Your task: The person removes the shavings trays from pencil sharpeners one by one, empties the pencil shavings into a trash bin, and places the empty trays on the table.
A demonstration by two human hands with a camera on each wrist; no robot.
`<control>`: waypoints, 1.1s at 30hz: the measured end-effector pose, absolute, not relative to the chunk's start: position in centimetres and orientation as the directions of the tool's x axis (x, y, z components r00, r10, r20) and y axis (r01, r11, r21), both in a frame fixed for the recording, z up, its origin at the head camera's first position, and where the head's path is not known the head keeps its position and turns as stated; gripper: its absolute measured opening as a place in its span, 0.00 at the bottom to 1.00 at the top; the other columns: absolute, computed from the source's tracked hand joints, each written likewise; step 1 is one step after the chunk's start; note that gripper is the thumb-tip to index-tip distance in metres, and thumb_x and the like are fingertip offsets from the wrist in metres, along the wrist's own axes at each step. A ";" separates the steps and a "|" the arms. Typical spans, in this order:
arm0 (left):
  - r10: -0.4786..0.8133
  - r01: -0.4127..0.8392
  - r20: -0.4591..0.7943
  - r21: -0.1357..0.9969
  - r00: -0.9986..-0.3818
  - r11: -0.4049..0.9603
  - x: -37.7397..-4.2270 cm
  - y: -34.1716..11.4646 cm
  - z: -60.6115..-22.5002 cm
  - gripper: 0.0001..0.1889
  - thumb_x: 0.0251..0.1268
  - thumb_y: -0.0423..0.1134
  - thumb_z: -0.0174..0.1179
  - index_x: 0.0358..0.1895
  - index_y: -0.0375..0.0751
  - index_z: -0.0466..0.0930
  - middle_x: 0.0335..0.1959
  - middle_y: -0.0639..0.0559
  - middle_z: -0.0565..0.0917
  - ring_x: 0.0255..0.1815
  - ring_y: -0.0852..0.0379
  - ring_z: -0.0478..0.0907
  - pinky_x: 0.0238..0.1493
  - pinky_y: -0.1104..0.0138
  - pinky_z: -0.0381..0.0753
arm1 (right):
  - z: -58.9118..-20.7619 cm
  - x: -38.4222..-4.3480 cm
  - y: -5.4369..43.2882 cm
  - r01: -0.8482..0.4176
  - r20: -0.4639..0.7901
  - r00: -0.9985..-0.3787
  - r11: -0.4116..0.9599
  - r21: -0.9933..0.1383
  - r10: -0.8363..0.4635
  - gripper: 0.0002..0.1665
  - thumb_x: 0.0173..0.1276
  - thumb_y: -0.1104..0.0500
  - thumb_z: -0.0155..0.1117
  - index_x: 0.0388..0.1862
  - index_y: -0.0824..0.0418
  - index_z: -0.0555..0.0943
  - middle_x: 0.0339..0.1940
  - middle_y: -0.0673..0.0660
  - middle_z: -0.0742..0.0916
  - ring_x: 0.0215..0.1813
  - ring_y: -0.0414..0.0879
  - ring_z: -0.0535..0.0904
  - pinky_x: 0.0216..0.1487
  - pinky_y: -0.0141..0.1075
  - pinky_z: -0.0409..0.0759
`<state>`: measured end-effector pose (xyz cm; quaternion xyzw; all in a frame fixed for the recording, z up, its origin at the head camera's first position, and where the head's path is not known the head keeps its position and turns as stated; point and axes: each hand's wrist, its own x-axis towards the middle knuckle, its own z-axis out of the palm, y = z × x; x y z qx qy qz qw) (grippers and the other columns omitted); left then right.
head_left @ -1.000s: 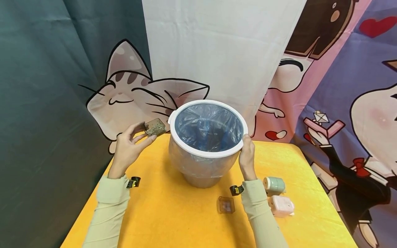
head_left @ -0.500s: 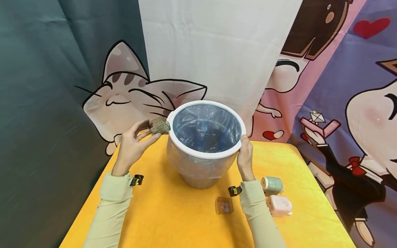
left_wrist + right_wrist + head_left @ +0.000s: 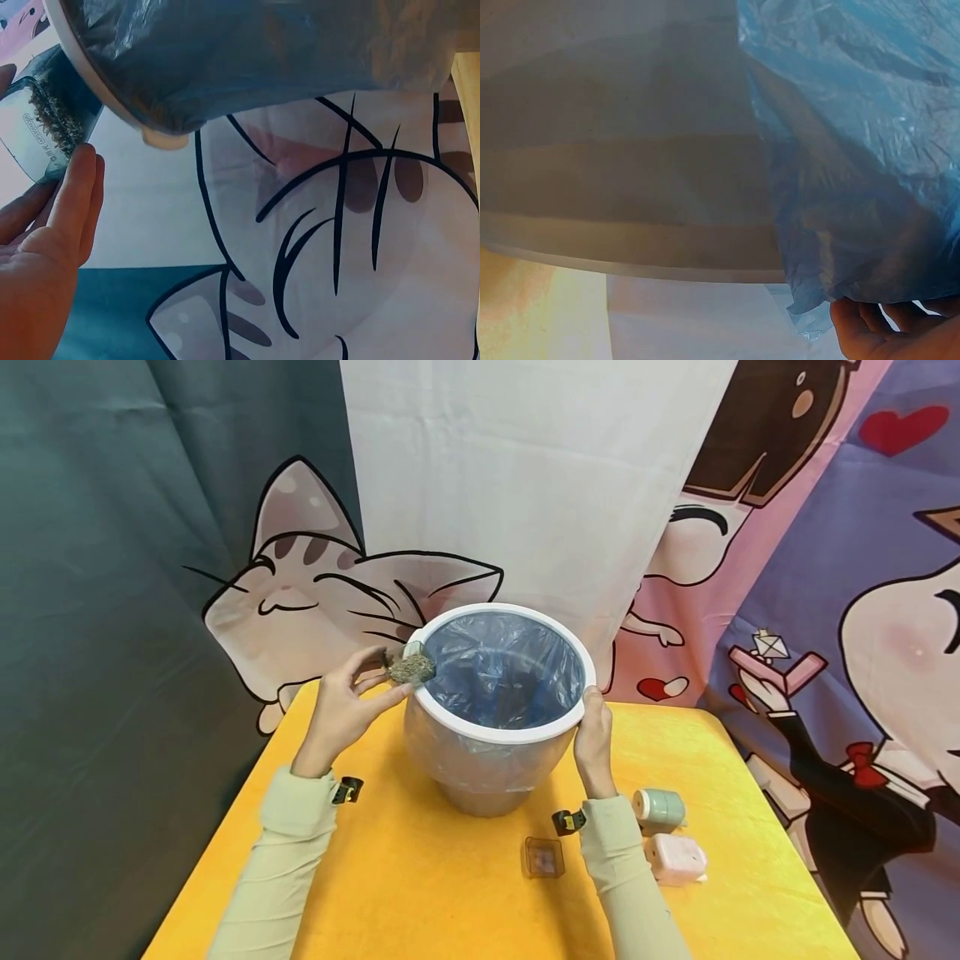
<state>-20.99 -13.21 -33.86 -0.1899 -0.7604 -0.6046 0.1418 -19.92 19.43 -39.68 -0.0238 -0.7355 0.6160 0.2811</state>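
Note:
My left hand (image 3: 337,714) pinches a small clear plastic box (image 3: 411,668) between thumb and fingers. Greenish-brown dried bits are inside, bunched against one wall in the left wrist view, where the box (image 3: 60,112) is tipped on its side. It overlaps the left rim of a trash bin (image 3: 491,735) in the head view. The bin has a white rim ring and a bluish plastic liner (image 3: 487,643) folded over its outside. At the bin's right side my right hand (image 3: 595,739) grips the rim, its fingertips against the liner (image 3: 855,187) in the right wrist view.
The bin stands on a yellow table (image 3: 405,877). In front of it lies another small clear box (image 3: 543,857). Beyond the right forearm are a green-and-white container (image 3: 660,808) and a pink one (image 3: 677,858). A cartoon-printed curtain (image 3: 525,477) hangs behind.
My left hand has moved right, bringing the box from beside the bin to its left rim and tilting it toward the opening. The right hand stays on the rim.

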 end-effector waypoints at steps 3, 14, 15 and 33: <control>0.133 0.470 0.452 0.860 -0.882 0.197 -21.1 -12.9 -33.9 0.34 0.48 0.41 0.70 0.61 0.42 0.69 0.59 0.46 0.72 0.52 0.50 0.77 0.50 0.69 0.78 | -39.6 -19.9 19.3 -0.314 0.387 -0.841 0.241 -0.918 0.379 0.31 0.73 0.45 0.34 0.51 0.64 0.77 0.43 0.58 0.80 0.43 0.47 0.71 0.51 0.39 0.71; 0.165 0.556 0.531 0.797 -0.831 0.235 -20.9 -11.6 -32.5 0.34 0.45 0.35 0.71 0.60 0.35 0.68 0.55 0.42 0.73 0.52 0.48 0.77 0.51 0.70 0.78 | -39.7 -20.0 19.2 -0.331 0.399 -0.837 0.234 -0.914 0.375 0.31 0.73 0.45 0.34 0.47 0.65 0.78 0.36 0.58 0.78 0.40 0.46 0.70 0.45 0.36 0.70; 0.168 0.562 0.536 0.792 -0.827 0.238 -21.0 -11.5 -32.5 0.35 0.45 0.34 0.71 0.60 0.34 0.68 0.55 0.42 0.73 0.52 0.48 0.77 0.51 0.69 0.78 | -39.7 -20.0 19.2 -0.334 0.401 -0.837 0.232 -0.913 0.373 0.31 0.73 0.45 0.34 0.47 0.66 0.78 0.36 0.58 0.78 0.39 0.46 0.70 0.45 0.36 0.70; 0.190 0.618 0.591 0.717 -0.784 0.323 -21.9 -10.9 -33.0 0.34 0.44 0.36 0.72 0.59 0.38 0.70 0.53 0.47 0.74 0.55 0.52 0.73 0.54 0.60 0.76 | -39.7 -20.2 19.3 -0.351 0.419 -0.827 0.237 -0.906 0.375 0.30 0.74 0.47 0.33 0.39 0.67 0.78 0.26 0.54 0.73 0.35 0.47 0.68 0.41 0.35 0.69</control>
